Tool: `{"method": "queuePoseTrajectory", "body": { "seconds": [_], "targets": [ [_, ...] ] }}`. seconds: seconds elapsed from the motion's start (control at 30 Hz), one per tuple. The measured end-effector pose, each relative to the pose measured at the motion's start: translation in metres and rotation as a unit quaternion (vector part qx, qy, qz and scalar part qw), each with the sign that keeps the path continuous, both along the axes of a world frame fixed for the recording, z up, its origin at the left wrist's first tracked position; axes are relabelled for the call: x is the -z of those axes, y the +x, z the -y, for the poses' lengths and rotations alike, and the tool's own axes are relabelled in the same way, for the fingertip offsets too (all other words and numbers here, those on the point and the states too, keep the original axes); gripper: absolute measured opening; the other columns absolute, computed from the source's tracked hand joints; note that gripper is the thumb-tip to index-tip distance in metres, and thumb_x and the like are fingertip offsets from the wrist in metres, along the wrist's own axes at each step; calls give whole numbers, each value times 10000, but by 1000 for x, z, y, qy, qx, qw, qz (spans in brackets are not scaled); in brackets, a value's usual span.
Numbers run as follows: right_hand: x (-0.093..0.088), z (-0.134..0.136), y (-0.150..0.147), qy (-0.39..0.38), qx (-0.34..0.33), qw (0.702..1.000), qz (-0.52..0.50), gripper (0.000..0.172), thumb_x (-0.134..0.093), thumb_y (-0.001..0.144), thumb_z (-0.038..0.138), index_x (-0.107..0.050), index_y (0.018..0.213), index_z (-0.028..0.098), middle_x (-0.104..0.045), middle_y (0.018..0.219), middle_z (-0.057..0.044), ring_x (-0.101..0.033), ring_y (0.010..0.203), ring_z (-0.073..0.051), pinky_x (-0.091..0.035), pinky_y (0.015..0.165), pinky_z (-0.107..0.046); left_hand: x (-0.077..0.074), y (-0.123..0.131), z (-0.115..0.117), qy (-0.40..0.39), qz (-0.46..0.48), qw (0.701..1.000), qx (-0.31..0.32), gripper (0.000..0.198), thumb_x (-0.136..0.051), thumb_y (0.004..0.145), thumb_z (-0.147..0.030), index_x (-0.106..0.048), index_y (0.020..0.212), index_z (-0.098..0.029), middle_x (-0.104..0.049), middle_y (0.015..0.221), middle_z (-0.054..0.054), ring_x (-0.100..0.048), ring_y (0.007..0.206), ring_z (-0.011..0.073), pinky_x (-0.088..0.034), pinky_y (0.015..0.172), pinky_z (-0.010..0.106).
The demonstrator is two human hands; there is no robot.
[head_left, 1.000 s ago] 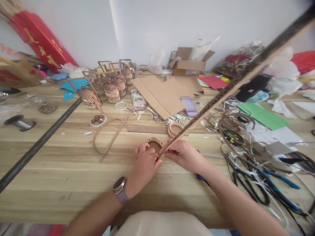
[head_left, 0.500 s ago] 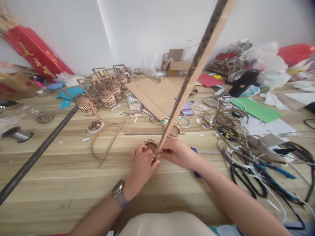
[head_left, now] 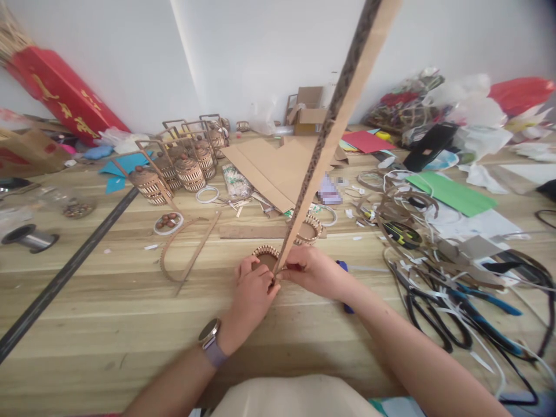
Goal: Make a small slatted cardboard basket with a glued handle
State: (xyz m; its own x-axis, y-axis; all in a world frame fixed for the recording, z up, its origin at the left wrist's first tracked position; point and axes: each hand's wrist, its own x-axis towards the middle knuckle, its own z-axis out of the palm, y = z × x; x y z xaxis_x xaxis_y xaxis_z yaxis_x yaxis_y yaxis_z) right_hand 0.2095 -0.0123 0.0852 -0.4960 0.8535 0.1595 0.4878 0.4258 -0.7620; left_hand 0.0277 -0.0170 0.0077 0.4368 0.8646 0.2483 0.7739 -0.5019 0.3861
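My left hand (head_left: pixel 252 289) is closed over a small round cardboard ring (head_left: pixel 264 253) with a toothed rim, which rests on the wooden table (head_left: pixel 108 324). My right hand (head_left: pixel 310 271) pinches the lower end of a long corrugated cardboard strip (head_left: pixel 334 124). The strip rises steeply from the ring toward the top of the view. The two hands touch at the ring. A watch sits on my left wrist. A second toothed ring (head_left: pixel 309 227) lies just behind the strip.
Several small cardboard lanterns (head_left: pixel 185 165) stand at the back left, with flat cardboard sheets (head_left: pixel 273 165) and an open box (head_left: pixel 306 110) behind. Scissors (head_left: pixel 469 324), strips and coloured paper litter the right side. A long black bar (head_left: pixel 65 269) and a wire spool (head_left: pixel 28 236) lie left.
The long strip swung from leaning far right to nearly upright, then a little more to the left. My hands stayed at the ring.
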Motion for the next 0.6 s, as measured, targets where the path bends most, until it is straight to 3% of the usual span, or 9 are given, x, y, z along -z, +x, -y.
{"method": "queuePoseTrajectory", "body": {
  "seconds": [0.23, 0.43, 0.6],
  "targets": [
    [1, 3, 0, 1, 11, 1000, 17, 155, -623, 895, 290, -731, 846, 191, -674, 747, -31, -580, 681, -157, -424, 634, -255, -4, 0, 0, -11, -23, 1000, -3, 124, -760, 796, -240, -687, 709, -190, -703, 873, 58, -501, 1174, 351, -394, 987, 522],
    [-2, 10, 2, 12, 72, 997, 34, 44, -650, 832, 163, -682, 807, 178, -536, 662, 30, -487, 606, -116, -360, 578, -227, -6, 0, 2, -5, -23, 1000, 3, 100, -730, 808, -219, -677, 724, -208, -699, 888, 46, -508, 1177, 340, -405, 981, 523],
    [-5, 15, 2, 27, 79, 997, 6, 80, -618, 867, 204, -666, 806, 188, -536, 688, 19, -476, 623, -121, -377, 590, -231, -5, -1, 2, -3, -28, 1000, 9, 111, -708, 822, -225, -668, 722, -198, -685, 886, 60, -531, 1127, 330, -416, 959, 510]
  ]
}}
